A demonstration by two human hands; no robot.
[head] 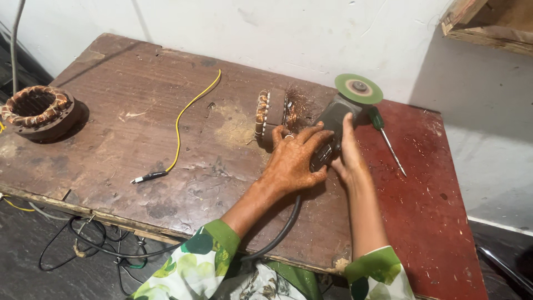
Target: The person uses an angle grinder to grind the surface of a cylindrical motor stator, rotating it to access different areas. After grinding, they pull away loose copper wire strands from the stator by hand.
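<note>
A grey angle grinder (333,119) with a green disc (358,88) lies on the worn brown table (139,111), its disc end toward the wall. My left hand (294,158) wraps over the rear of the grinder's body. My right hand (348,150) presses along its right side, fingers stretched toward the head. A black power cable (283,230) runs from the grinder off the table's near edge. A small motor stator with copper windings (270,114) stands on edge just left of the grinder, with loose copper strands beside it.
A green-handled screwdriver (386,139) lies right of the grinder. A yellow wire with a black clip (180,125) crosses the table's middle. A larger copper-wound stator (38,109) sits at the left edge. Cables hang below the near edge. A wooden frame (488,22) is at upper right.
</note>
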